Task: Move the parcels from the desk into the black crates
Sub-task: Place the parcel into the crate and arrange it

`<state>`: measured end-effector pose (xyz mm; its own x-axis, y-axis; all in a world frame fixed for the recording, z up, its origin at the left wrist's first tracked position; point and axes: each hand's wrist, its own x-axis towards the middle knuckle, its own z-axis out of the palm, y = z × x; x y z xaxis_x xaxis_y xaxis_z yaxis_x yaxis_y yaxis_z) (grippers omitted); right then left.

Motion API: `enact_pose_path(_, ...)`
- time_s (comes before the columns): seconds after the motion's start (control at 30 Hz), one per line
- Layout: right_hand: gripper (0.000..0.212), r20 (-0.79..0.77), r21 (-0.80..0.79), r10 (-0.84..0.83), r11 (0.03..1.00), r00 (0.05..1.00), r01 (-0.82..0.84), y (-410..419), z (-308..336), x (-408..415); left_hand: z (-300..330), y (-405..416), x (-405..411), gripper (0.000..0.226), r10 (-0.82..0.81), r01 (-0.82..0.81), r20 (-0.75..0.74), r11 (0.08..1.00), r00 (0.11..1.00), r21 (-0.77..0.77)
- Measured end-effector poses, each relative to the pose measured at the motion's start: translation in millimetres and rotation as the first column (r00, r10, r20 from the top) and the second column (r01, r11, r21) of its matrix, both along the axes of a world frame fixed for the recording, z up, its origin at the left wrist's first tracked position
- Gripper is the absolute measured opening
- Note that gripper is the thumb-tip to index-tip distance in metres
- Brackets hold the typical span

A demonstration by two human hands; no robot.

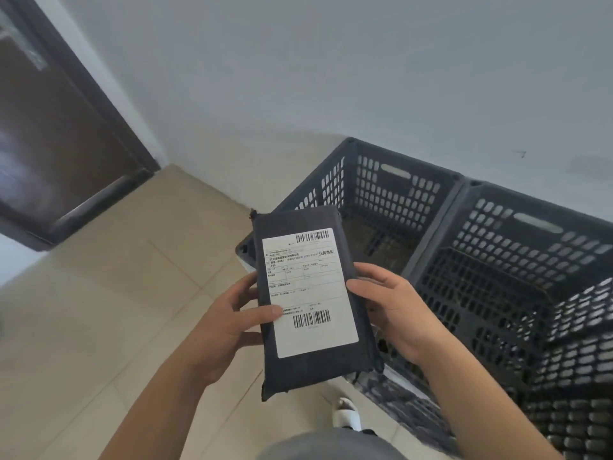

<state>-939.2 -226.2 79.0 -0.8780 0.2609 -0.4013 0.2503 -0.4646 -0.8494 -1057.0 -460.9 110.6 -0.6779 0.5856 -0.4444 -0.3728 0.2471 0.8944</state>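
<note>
Both hands [229, 323] grip dark parcel [315, 297] beside crates [431, 227]

Pale wall [331, 61], beige tiled floor [99, 310], and a dark brown door [49, 144] at left.

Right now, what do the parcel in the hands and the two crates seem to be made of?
Parcel: probably a soft matte dark-grey plastic mailer, wrinkled at the edges, with a white paper label.
Left crate and right crate: likely rigid moulded plastic, dark and matte, with regular grid holes and handle slots.
</note>
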Motion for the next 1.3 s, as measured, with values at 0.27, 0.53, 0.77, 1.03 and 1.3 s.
enact_pose_path(0.27, 0.037, 0.177, 0.481, -0.603, 0.743, 0.778, 0.466, 129, -46, -44, -23, 76, -61, 0.049, 0.089, -0.094, -0.035, 0.98, 0.995, -0.177)
enact_pose_path(0.53, 0.071, 0.38, 0.895, -0.503, 0.413, 0.776, -0.17, 151, -111, -88, -65, 177, -147, 0.045, -0.13, 0.099, -0.063, 0.926, 0.989, -0.364)
enact_pose_path(0.77, 0.075, 0.414, 0.899, -0.58, 0.38, 0.702, -0.216, 146, -121, -93, -155, 264, -190, 0.068, -0.342, 0.369, 0.142, 0.82, 0.929, -0.437)
enact_pose_path(1.03, 0.074, 0.361, 0.928, -0.668, 0.327, 0.65, -0.18, 142, -123, -97, -264, 343, -205, 0.091, -0.424, 0.548, 0.365, 0.744, 0.829, -0.381)
enact_pose_path(1.3, 0.073, 0.324, 0.929, -0.713, 0.363, 0.622, -0.068, 139, -119, -97, -317, 391, -205, 0.08, -0.443, 0.579, 0.425, 0.768, 0.789, -0.274)
